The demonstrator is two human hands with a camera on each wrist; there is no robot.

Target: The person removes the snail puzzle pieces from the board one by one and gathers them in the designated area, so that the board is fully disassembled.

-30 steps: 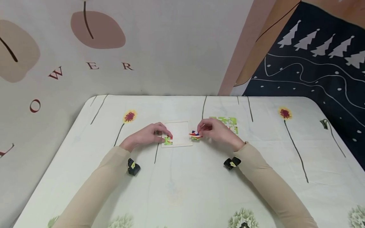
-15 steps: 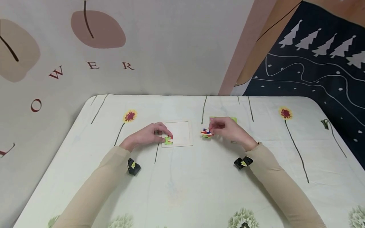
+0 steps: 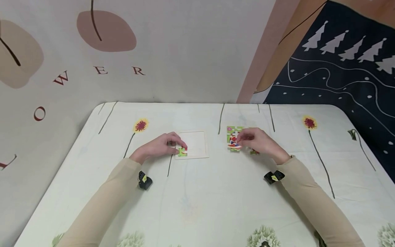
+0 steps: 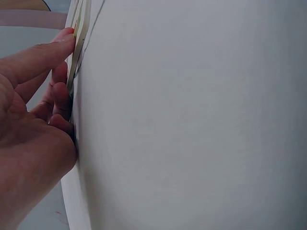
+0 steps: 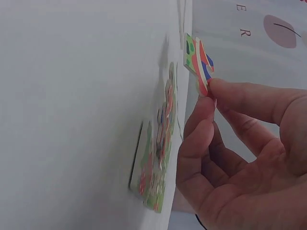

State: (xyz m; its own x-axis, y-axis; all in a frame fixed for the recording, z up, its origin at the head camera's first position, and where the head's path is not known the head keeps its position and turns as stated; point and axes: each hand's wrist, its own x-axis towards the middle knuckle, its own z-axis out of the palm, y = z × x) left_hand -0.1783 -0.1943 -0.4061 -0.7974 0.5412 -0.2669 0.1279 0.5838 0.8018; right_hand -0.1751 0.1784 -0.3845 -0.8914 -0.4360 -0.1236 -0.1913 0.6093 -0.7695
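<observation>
My left hand [image 3: 162, 144] rests at the left edge of a pale shallow puzzle tray [image 3: 197, 144], its thumb and forefinger touching the tray near the lower-left corner. A green and red puzzle piece [image 3: 182, 153] lies in that corner, partly under the fingers. In the left wrist view the thumb lies along the tray's rim [image 4: 80, 40]. My right hand [image 3: 256, 140] pinches a red, white and blue puzzle piece [image 5: 200, 60] between thumb and forefinger, raised above the table. Beneath and behind it lie several colourful puzzle pieces [image 3: 231, 129], partly hidden by the hand.
A white flower-print cloth [image 3: 197, 199] covers the table. Its far edge meets a light printed wall hanging [image 3: 185, 51]. A dark cloth with white trees [image 3: 342, 75] hangs at the right. Both wrists wear small black devices [image 3: 274, 177].
My right hand has carried its puzzle piece rightward, away from the tray and over to the loose pieces. The left hand stays in place at the tray.
</observation>
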